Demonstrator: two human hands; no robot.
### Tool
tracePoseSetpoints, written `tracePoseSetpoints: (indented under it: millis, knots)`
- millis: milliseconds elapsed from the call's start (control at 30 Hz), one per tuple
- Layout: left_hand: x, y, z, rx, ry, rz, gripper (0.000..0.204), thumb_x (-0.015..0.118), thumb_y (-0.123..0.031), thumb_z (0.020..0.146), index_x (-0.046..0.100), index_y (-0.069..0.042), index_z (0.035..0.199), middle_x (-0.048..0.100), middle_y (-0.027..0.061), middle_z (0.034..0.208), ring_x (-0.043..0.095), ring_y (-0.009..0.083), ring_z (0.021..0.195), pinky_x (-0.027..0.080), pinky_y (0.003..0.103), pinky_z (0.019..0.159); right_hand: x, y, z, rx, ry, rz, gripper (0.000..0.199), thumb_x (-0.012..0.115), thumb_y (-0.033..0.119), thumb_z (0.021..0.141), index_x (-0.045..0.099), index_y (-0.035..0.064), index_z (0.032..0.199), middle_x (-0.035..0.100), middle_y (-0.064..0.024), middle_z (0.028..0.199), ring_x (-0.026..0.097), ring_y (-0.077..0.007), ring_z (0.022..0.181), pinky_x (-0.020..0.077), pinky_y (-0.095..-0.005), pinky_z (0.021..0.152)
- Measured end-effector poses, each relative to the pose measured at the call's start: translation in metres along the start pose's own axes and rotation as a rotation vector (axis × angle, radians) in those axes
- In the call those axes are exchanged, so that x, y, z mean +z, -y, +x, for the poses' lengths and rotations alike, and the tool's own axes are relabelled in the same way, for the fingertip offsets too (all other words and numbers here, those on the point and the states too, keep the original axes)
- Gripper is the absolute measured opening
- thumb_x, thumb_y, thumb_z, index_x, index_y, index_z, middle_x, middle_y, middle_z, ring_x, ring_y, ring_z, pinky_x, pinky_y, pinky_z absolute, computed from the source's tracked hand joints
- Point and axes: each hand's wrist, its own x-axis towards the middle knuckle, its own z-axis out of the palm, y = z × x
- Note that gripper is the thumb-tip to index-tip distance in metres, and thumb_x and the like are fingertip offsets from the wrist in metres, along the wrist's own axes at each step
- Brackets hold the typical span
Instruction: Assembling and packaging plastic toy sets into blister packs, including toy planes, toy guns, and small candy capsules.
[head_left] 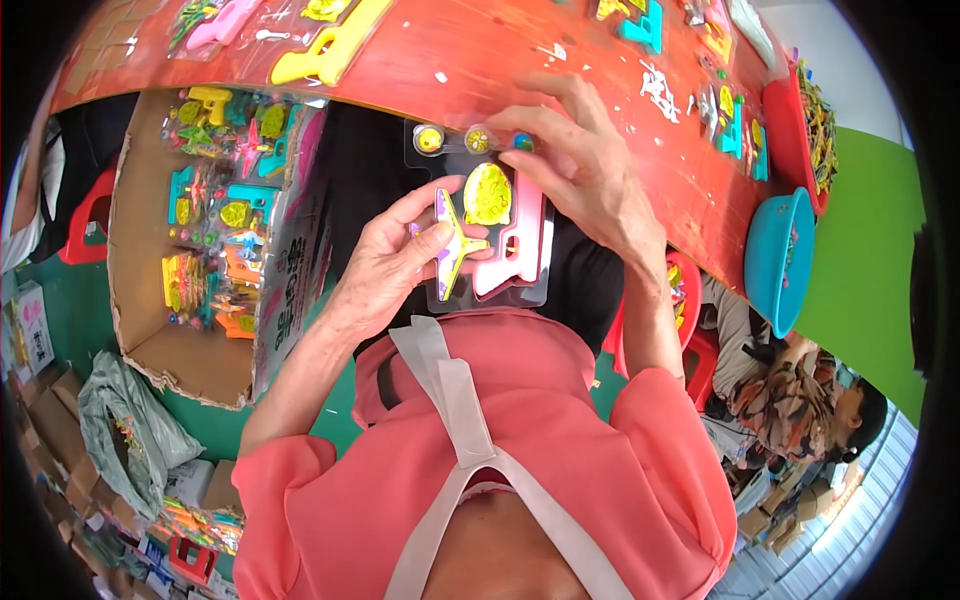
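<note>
Blister tray [528,294] above my lap [580,280] is probably light, flexible and slick, so I support its rim, left hand [385,260] pinching the yellow-purple toy plane [459,244], right hand [600,170] at the blue-green ball [522,142], closure indeterminable.

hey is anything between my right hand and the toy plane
In this view, the round yellow piece lies between your right hand and the toy plane, but its height is unclear; your left hand partly covers the plane.
</note>
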Motion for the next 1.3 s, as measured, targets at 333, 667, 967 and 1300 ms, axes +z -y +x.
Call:
tracePoseSetpoints:
  millis: [333, 667, 967, 1300]
  knots:
    - [-0.004, -0.001, -0.002, 0.006, -0.007, -0.019, 0.049, 0.053, -0.019, 0.101, 0.037, -0.003, 0.144, 0.064, 0.0157, 0.115, 0.067, 0.0278, 0.104, 0.055, 0.037, 0.09, 0.03, 0.001, 0.038, -0.327, 0.098, -0.141, 0.024, 0.07, 0.015, 0.08, 0.067, 0.0104, 0.104, 0.054, -0.01, 0.119, 0.05, -0.029, 0.114, 0.0407, -0.0415, 0.093]
    - [-0.002, -0.001, 0.002, 0.045, -0.04, -0.041, 0.049, 0.053, -0.017, 0.101, 0.037, 0.0, 0.144, 0.062, 0.0149, 0.115, 0.066, 0.0257, 0.103, 0.057, 0.039, 0.088, 0.02, 0.0, 0.03, -0.196, -0.053, -0.06, 0.031, 0.076, 0.017, 0.077, 0.064, 0.0049, 0.102, 0.057, -0.0123, 0.114, 0.056, -0.0315, 0.105, 0.0453, -0.0416, 0.089]
    - [0.016, 0.0, 0.024, 0.053, -0.061, 0.009, 0.038, 0.053, -0.019, 0.101, 0.048, 0.002, 0.132, 0.066, 0.0113, 0.106, 0.068, 0.0191, 0.095, 0.059, 0.033, 0.083, 0.008, -0.016, -0.025, 0.456, -0.164, 0.249, 0.033, 0.067, 0.008, 0.089, 0.058, 0.0027, 0.12, 0.059, -0.0069, 0.074, 0.054, -0.0122, 0.062, 0.0471, -0.0285, 0.06]
    - [0.012, 0.006, 0.05, 0.073, -0.12, -0.146, 0.036, 0.066, -0.022, 0.094, 0.052, -0.001, 0.12, 0.063, 0.0092, 0.102, 0.067, 0.0221, 0.094, 0.058, 0.036, 0.084, -0.02, -0.075, -0.011, 0.466, -0.289, 0.263, 0.034, 0.062, 0.003, 0.093, 0.057, 0.003, 0.127, 0.056, 0.001, 0.079, 0.051, -0.0059, 0.072, 0.0433, -0.0211, 0.062]
